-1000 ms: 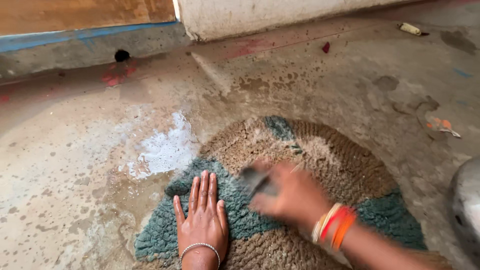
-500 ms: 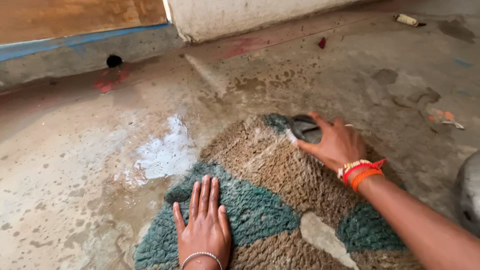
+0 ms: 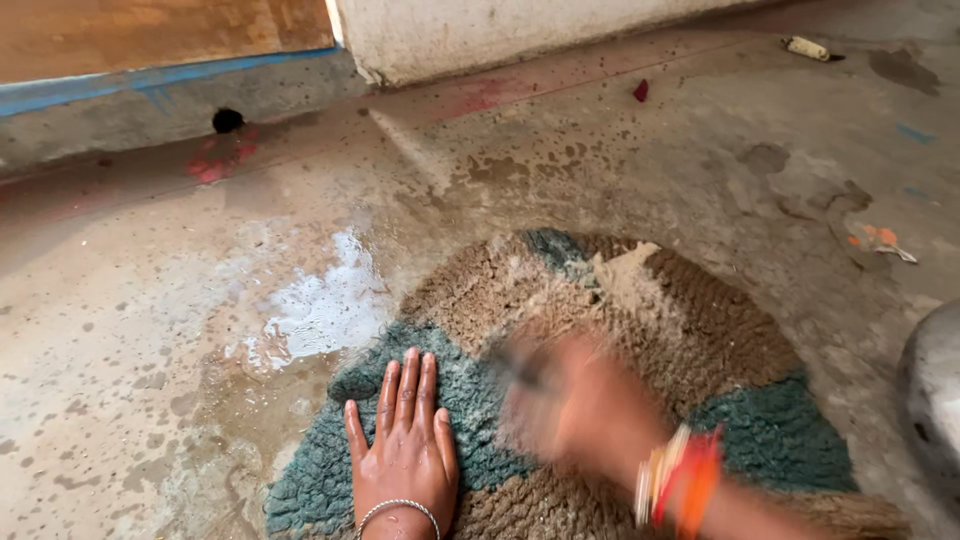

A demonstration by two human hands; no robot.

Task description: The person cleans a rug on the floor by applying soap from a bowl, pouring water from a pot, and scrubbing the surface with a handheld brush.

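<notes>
A round shaggy mat (image 3: 690, 320) in brown and teal lies wet on the concrete floor. My left hand (image 3: 405, 450) rests flat on its teal part, fingers together and stretched out, a thin silver bangle on the wrist. My right hand (image 3: 575, 405) is blurred with motion near the mat's middle, just right of the left hand, closed on a dark scrubbing brush (image 3: 520, 368) that presses on the pile. Orange, red and pale bangles (image 3: 675, 475) sit on the right wrist.
A shiny puddle (image 3: 320, 310) lies left of the mat. A low wall with a blue stripe and a dark drain hole (image 3: 227, 120) runs along the back. A grey metal vessel's edge (image 3: 935, 400) is at the right. Small litter (image 3: 875, 240) lies on the floor.
My right hand with the brush has swept from the mat's far edge back toward me, to the middle. The left hand has stayed flat on the teal part.
</notes>
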